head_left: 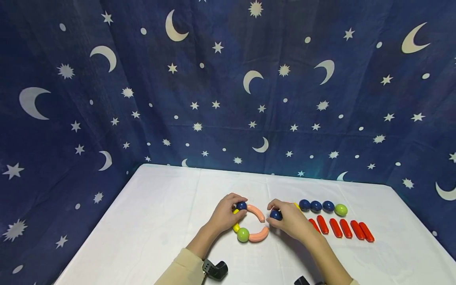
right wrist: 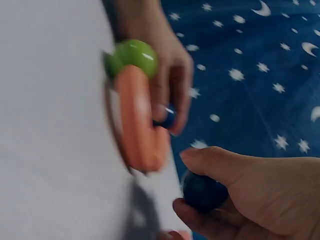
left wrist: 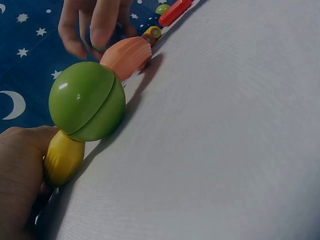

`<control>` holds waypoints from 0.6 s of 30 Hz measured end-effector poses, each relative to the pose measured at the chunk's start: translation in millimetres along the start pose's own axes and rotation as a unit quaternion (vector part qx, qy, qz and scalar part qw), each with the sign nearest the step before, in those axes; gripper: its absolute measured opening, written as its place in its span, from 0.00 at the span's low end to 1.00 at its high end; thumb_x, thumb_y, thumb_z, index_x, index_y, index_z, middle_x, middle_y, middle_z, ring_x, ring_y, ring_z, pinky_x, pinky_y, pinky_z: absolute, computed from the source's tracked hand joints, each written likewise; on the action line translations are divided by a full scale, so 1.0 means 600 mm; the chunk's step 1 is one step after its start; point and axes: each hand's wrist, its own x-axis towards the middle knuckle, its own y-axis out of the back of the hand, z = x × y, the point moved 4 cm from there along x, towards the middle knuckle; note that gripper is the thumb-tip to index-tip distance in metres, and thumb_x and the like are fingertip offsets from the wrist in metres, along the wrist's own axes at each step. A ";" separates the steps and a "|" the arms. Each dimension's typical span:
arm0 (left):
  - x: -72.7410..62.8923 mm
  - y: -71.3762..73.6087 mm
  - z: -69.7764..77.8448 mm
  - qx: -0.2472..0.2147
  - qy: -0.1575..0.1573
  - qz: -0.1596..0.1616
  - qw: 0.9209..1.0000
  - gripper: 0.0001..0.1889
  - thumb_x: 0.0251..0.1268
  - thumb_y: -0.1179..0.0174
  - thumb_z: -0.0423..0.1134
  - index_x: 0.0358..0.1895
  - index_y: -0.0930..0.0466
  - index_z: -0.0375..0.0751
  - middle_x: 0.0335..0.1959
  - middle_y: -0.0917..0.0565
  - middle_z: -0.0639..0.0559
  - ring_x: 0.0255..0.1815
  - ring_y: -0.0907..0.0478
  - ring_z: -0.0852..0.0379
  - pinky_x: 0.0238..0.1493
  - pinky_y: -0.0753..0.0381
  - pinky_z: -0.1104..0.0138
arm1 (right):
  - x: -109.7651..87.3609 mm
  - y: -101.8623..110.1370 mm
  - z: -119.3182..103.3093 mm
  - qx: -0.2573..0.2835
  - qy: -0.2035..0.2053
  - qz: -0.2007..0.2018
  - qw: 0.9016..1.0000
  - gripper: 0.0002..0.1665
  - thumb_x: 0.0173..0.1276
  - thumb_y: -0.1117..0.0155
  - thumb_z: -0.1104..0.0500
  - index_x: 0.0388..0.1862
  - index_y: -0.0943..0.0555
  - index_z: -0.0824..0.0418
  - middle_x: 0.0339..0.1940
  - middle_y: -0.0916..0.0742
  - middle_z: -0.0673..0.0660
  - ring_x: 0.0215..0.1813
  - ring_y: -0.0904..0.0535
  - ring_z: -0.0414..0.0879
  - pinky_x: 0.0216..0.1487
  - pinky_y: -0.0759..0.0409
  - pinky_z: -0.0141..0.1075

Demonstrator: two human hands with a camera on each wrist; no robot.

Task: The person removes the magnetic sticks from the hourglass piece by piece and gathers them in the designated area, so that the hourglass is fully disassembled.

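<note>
Left hand [head_left: 227, 213] curls fingers round one blue ball [head_left: 242, 205] in an open ring [head_left: 258, 236]; right hand [head_left: 291, 216] pinches another blue ball [head_left: 276, 215]. Red sticks [head_left: 336, 228] lie toward the table's right edge [head_left: 415, 233].

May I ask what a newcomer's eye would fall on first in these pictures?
Probably the blue moon-and-star curtain behind the white table. Next comes the open ring of coloured pieces on the table, with one blue ball in the left hand's grip and another blue ball near the gap in the right hand's grip.
</note>
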 end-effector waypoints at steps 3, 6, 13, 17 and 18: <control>0.000 0.000 0.001 -0.001 0.000 -0.001 1.000 0.17 0.59 0.36 0.41 0.53 0.19 0.46 0.49 0.20 0.55 0.49 0.23 0.59 0.50 0.22 0.68 | -0.003 0.027 0.017 0.006 0.016 0.016 1.000 0.15 0.54 0.27 0.55 0.40 0.19 0.53 0.39 0.15 0.50 0.43 0.20 0.45 0.48 0.19 0.46; -0.001 0.000 0.001 -0.001 0.001 -0.001 1.000 0.18 0.59 0.36 0.41 0.53 0.19 0.46 0.49 0.20 0.55 0.49 0.23 0.59 0.50 0.22 0.68 | -0.010 0.059 0.038 0.015 0.018 0.036 0.999 0.15 0.55 0.27 0.54 0.41 0.17 0.53 0.41 0.18 0.51 0.45 0.21 0.49 0.48 0.20 0.48; -0.001 0.000 0.001 0.002 0.004 -0.002 1.000 0.18 0.59 0.36 0.41 0.53 0.19 0.45 0.49 0.20 0.55 0.48 0.23 0.59 0.49 0.22 0.68 | -0.038 0.138 0.121 0.041 -0.039 0.066 0.996 0.27 0.58 0.29 0.55 0.57 0.21 0.60 0.53 0.19 0.66 0.51 0.20 0.64 0.46 0.18 0.49; -0.001 -0.001 0.000 0.003 0.003 -0.001 1.000 0.18 0.59 0.36 0.41 0.53 0.19 0.45 0.49 0.21 0.55 0.48 0.23 0.59 0.49 0.22 0.68 | -0.067 0.176 0.192 0.029 -0.103 0.095 0.990 0.31 0.62 0.33 0.54 0.63 0.27 0.63 0.59 0.24 0.72 0.56 0.25 0.70 0.49 0.22 0.54; -0.001 -0.001 0.001 0.004 0.002 -0.001 1.000 0.18 0.59 0.36 0.41 0.53 0.19 0.45 0.49 0.21 0.55 0.48 0.23 0.59 0.49 0.22 0.68 | -0.075 0.183 0.209 0.024 -0.113 0.109 0.987 0.31 0.63 0.34 0.54 0.63 0.28 0.64 0.59 0.25 0.73 0.56 0.26 0.71 0.50 0.23 0.55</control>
